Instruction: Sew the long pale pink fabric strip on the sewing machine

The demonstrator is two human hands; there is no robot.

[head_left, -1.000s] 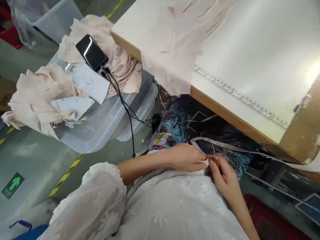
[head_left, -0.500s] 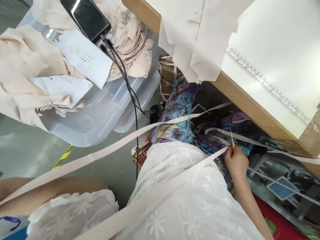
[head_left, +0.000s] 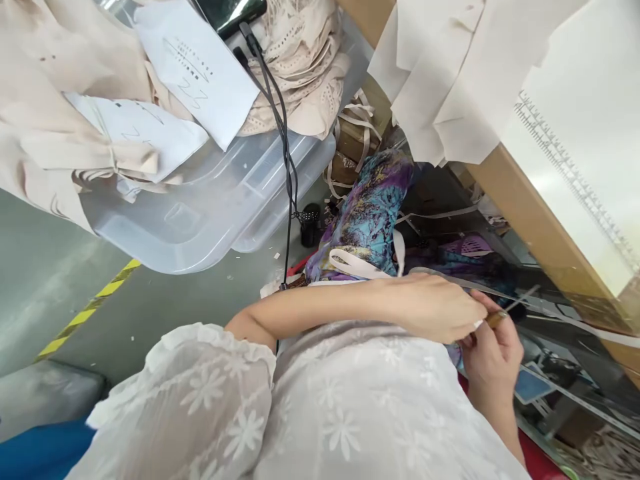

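One table at 2 o'clock, approx. half out of frame; white top w/ ruler-type scale of tick marks nr the front edge, numerals too small to read. Clear plastic bin at 9 o'clock, w/ beige fabric piled on top at 10. Two white paper slips on bin/fabric, 10–11 o'clock: upper has small dark characters, illegible, + big zigzag strokes like "Z" or "2"; lower similar, partly covered.
Hands together betw. 3 & 4 o'clock. L hand: fingers drawn in, grip hidden, so can't say what's in it. R hand: curled on wood-handled tool, thin shaft pointing to 2. Pale strip loops out above L forearm, nr centre.
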